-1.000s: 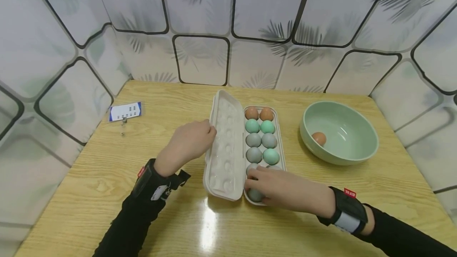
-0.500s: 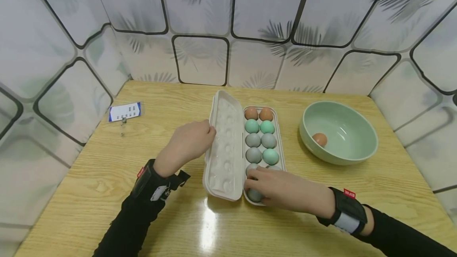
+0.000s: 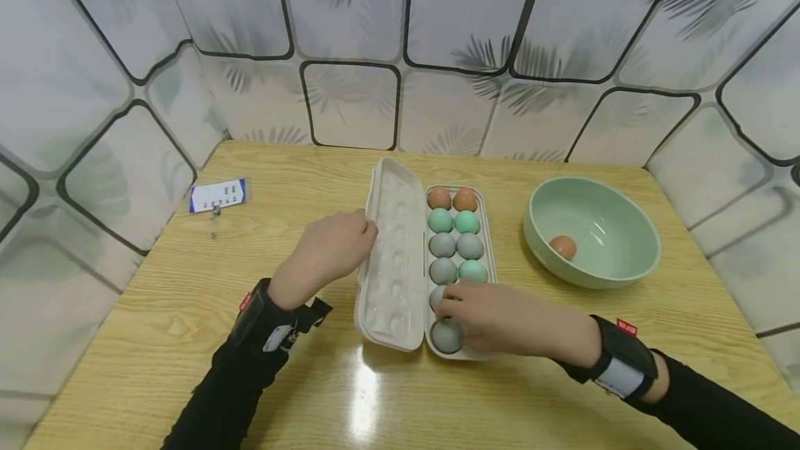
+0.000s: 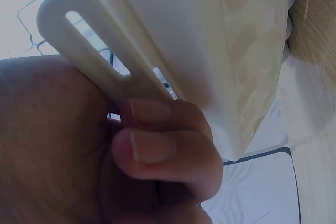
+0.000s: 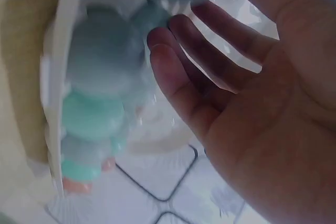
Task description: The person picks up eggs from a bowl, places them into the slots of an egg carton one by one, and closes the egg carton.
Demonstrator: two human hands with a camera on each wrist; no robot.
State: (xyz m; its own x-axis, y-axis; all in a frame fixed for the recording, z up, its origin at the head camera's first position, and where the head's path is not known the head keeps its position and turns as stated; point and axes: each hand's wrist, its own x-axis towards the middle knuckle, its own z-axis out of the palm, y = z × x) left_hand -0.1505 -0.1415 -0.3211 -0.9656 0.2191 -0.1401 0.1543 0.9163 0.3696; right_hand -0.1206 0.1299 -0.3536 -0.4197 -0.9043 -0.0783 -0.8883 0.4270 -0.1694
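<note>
An egg carton (image 3: 495, 255) lies open on the table, its pale lid (image 3: 400, 248) tilted up on the left. My left hand (image 3: 329, 245) grips the lid's outer edge. In the left wrist view, its curled fingers (image 4: 168, 150) lie below a slotted flap (image 4: 97, 43). Rows of brown, green and grey eggs fill most cups. My right hand (image 3: 506, 314) is over the carton's near right part, hiding cups there. The right wrist view shows its fingers apart and loosely bent beside a grey egg (image 5: 105, 51), gripping none. The nearest left grey egg (image 3: 446, 335) is in plain sight.
A green bowl (image 3: 615, 228) stands to the right, with one brown egg (image 3: 564, 248) inside. A blue-and-white card (image 3: 217, 196) with a clip lies at the far left of the wooden table (image 3: 300, 380). Patterned panels (image 3: 356, 106) enclose the back and sides.
My right hand has moved slightly right and away from me, uncovering more of the nearest left grey egg. The left hand and lid stay in place.
</note>
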